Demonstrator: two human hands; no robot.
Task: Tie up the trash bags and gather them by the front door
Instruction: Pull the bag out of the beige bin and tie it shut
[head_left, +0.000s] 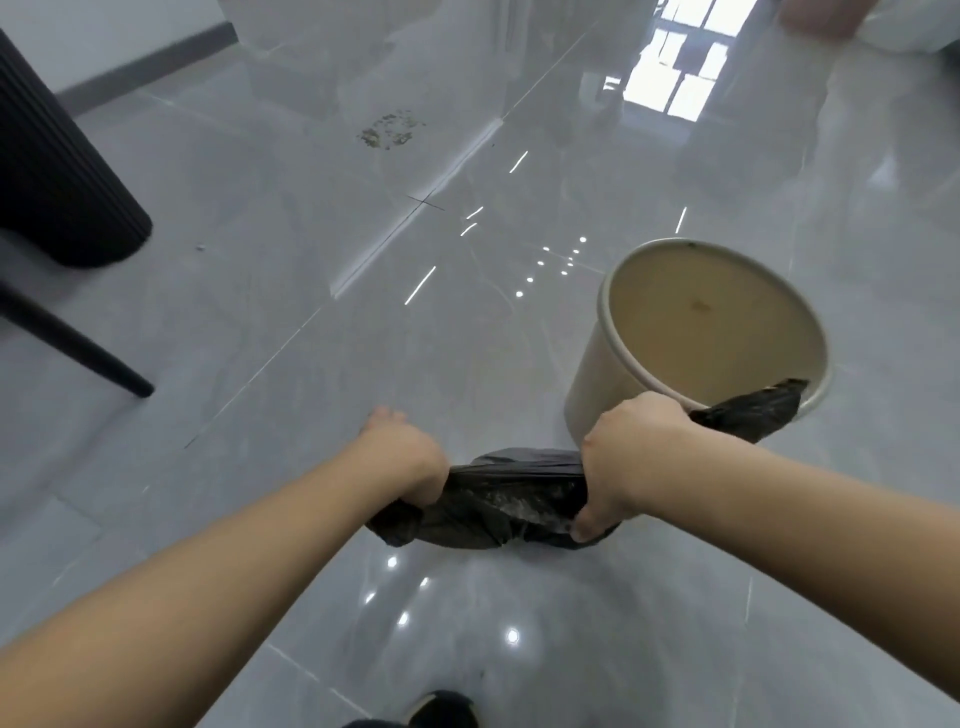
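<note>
The person has both hands on a black bag (506, 499), held low over the floor (270, 332); the left hand (408, 457) has its grip clamped round the bag's left end, fingers curled under so they're mostly hidden; the right hand (631, 457) is clamped on the right end, thumb down along the plastic, and a twisted tail of bag sticks out past that fist toward the bin (608, 374); the bag looks bunched and stretched between the two fists; the bin is a cream round one standing upright just beyond the right hand, with the tail crossing its near rim; further back there's a scatter of crumbs (389, 130) on the tiles; a dark chair (62, 171) sits far left; a shoe (441, 709) pokes in at the bottom edge.
</note>
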